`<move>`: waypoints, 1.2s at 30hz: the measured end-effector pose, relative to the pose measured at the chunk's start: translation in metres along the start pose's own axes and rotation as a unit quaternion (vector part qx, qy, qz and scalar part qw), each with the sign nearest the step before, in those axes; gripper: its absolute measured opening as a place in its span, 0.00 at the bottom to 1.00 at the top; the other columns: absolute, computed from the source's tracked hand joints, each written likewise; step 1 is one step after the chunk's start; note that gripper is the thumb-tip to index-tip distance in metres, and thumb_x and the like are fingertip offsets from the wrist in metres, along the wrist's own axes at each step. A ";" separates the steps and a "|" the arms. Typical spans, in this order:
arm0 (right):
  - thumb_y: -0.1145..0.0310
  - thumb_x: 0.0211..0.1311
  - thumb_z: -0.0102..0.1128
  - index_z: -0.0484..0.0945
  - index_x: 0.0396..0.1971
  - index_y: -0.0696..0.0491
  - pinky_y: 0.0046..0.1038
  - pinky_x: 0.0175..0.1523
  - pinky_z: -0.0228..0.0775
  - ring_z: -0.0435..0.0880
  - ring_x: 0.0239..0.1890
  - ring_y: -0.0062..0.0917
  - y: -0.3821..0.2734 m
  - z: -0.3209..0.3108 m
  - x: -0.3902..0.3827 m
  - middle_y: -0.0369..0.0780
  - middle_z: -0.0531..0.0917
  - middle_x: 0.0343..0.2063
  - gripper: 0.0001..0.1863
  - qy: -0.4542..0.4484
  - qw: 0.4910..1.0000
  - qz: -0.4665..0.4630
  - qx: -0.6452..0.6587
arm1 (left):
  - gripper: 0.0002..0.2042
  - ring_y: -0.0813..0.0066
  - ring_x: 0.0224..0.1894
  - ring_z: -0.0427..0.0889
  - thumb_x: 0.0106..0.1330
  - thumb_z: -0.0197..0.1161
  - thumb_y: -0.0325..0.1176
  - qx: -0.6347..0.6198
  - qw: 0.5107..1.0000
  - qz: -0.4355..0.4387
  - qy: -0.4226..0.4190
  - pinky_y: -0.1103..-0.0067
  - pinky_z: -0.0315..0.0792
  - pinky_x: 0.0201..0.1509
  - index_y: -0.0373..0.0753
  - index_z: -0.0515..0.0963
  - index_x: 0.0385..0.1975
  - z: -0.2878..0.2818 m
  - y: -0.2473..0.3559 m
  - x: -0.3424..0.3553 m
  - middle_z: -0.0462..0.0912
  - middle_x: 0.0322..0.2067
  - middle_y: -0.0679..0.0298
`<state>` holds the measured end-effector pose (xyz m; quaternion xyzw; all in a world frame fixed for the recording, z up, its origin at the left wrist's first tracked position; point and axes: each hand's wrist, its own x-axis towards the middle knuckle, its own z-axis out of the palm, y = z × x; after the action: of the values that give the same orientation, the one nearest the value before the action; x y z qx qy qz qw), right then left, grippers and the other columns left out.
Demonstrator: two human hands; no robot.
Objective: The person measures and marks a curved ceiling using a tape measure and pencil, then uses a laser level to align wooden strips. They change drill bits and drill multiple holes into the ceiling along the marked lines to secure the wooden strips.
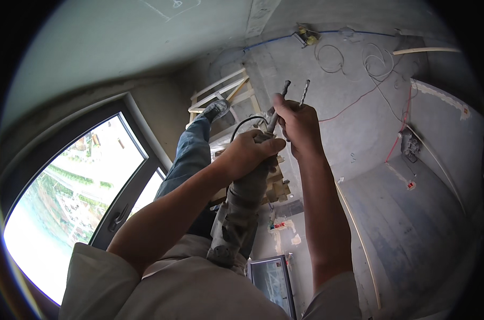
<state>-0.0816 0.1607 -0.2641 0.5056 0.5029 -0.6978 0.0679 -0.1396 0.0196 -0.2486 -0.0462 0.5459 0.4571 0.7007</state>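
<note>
Two sleeves [100, 285], one drill [247, 194], two bits [305, 93]

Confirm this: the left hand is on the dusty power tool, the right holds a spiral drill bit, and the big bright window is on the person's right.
Wrong side: the head view shows the big bright window on the person's left. The left hand is on the dusty power tool and the right hand holds a spiral drill bit, as you say.
</note>
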 end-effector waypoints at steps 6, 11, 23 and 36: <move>0.62 0.62 0.61 0.76 0.18 0.55 0.19 0.18 0.45 0.56 0.12 0.10 0.003 0.002 -0.013 0.28 0.67 0.11 0.16 -0.031 0.999 -0.014 -0.036 | 0.27 0.75 0.34 0.82 0.62 0.60 0.52 0.049 0.999 -0.014 0.014 0.79 0.76 0.44 0.28 0.72 0.43 0.001 -0.010 -0.018 0.82 0.32 0.58; 0.61 0.64 0.59 0.76 0.19 0.57 0.18 0.21 0.49 0.60 0.16 0.10 0.004 0.003 -0.014 0.28 0.68 0.14 0.17 -0.078 0.994 -0.058 -0.055 | 0.27 0.76 0.35 0.81 0.61 0.61 0.52 0.057 0.998 -0.007 0.010 0.79 0.74 0.45 0.29 0.74 0.42 -0.002 -0.023 -0.030 0.83 0.31 0.60; 0.58 0.61 0.61 0.79 0.20 0.60 0.23 0.27 0.62 0.70 0.21 0.14 0.008 0.000 -0.016 0.33 0.77 0.16 0.19 -0.041 0.998 -0.030 -0.035 | 0.29 0.74 0.37 0.81 0.59 0.61 0.53 0.049 0.999 -0.013 0.021 0.78 0.72 0.49 0.29 0.75 0.44 0.005 -0.023 -0.028 0.83 0.34 0.58; 0.61 0.68 0.55 0.79 0.34 0.60 0.22 0.33 0.65 0.73 0.25 0.17 -0.005 -0.045 -0.030 0.37 0.78 0.21 0.15 -0.213 0.951 -0.010 -0.224 | 0.28 0.72 0.36 0.79 0.58 0.65 0.50 0.053 0.998 0.007 0.029 0.77 0.73 0.45 0.24 0.74 0.40 0.004 -0.021 -0.025 0.80 0.33 0.54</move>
<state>-0.0415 0.1856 -0.2365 0.3118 0.6251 -0.6597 0.2774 -0.1217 -0.0050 -0.2364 -0.0184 0.5900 0.4303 0.6829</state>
